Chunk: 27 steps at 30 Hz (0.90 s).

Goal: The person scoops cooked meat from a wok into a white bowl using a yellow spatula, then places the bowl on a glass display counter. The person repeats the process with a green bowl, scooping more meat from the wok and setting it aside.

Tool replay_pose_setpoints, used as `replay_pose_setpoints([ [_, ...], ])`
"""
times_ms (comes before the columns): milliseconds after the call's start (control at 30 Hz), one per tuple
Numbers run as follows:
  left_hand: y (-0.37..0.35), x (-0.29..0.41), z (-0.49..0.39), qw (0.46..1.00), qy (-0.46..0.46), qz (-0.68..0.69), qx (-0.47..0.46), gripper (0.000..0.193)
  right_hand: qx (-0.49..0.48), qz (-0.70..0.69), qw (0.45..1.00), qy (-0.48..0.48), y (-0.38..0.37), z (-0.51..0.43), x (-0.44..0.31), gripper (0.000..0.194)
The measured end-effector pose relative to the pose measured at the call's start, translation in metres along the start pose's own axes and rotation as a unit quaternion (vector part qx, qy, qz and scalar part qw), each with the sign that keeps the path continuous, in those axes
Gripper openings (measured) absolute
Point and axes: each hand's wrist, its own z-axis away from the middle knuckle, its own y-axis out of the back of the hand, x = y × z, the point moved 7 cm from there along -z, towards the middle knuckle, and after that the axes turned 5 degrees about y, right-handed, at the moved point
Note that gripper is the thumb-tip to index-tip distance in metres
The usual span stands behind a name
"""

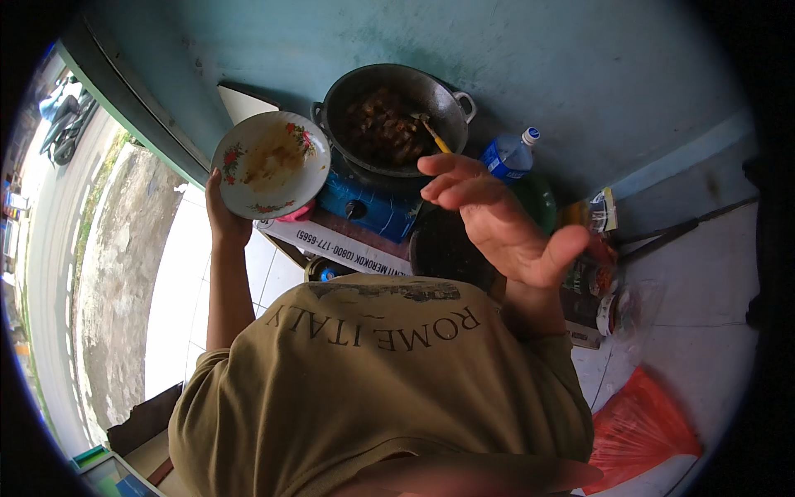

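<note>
My left hand [228, 214] grips the rim of a white plate [273, 164] with red flower decoration. Brown sauce is smeared across the plate's middle, and it is tilted toward me. In the air to the right, my right hand [497, 211] is spread with nothing in it. Beyond both hands a dark metal wok [397, 118] sits on a blue gas stove [372, 202]. Dark brown pieces of food [388, 127] in sauce lie in the wok. A utensil with a yellow handle [436, 136] rests among them, its handle pointing toward my right hand.
A plastic bottle [509, 155] with a blue label stands right of the wok, beside a green dish [537, 199]. A dark round vessel [450, 245] is below my right hand. Packets [596, 208] and a red plastic bag [643, 432] lie at right. A wall [559, 68] rises behind the stove.
</note>
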Motion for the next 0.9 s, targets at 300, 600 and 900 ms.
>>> replay_pose_setpoints([
  [300,0.012,0.003,0.004,1.000,0.003,-0.001,-0.006,0.050,0.228,0.308,0.869,-0.312,0.128,0.076,0.093,0.063],
  [600,0.023,0.000,0.007,1.000,0.007,-0.017,0.018,0.050,0.090,0.615,0.555,-0.553,0.181,0.125,0.156,0.041],
  [900,0.035,0.001,0.011,0.999,0.004,-0.031,0.011,0.049,-0.032,0.732,0.460,-0.502,0.236,0.058,0.109,0.023],
])
